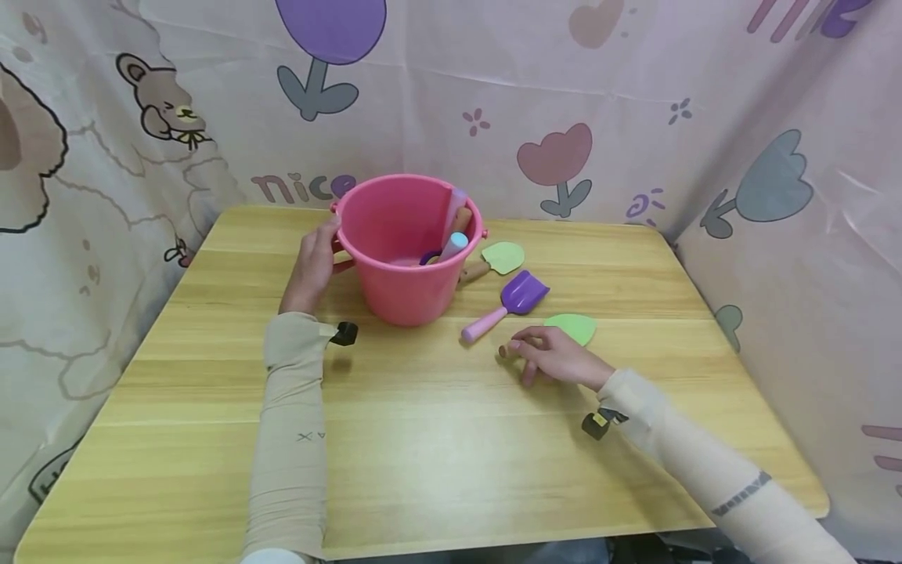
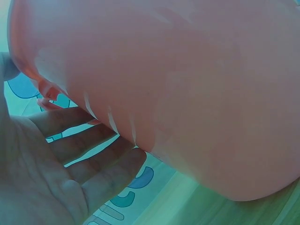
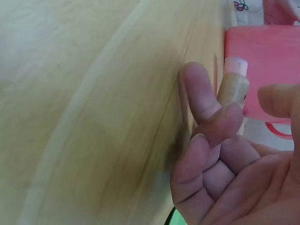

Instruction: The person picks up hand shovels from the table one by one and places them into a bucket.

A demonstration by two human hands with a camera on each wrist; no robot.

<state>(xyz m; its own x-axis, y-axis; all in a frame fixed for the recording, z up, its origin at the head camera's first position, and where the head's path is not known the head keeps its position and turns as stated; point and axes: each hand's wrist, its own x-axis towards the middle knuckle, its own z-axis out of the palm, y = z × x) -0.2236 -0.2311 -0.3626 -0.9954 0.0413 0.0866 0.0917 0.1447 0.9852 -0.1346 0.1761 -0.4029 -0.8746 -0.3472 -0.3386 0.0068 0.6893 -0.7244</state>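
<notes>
The bucket [image 1: 405, 294] is pink, the nearer trowel [image 1: 574, 327] green-bladed, the scoop [image 1: 524, 294] purple — the backdrop [image 1: 437, 47] pale, flower-printed.

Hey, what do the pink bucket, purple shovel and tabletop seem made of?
Pink bucket: likely smooth plastic, given its even colour and sheen. Purple shovel: probably plastic too, its scoop shiny and evenly coloured. Tabletop: satin wood or wood-look laminate, grain showing; can't tell which.
</notes>
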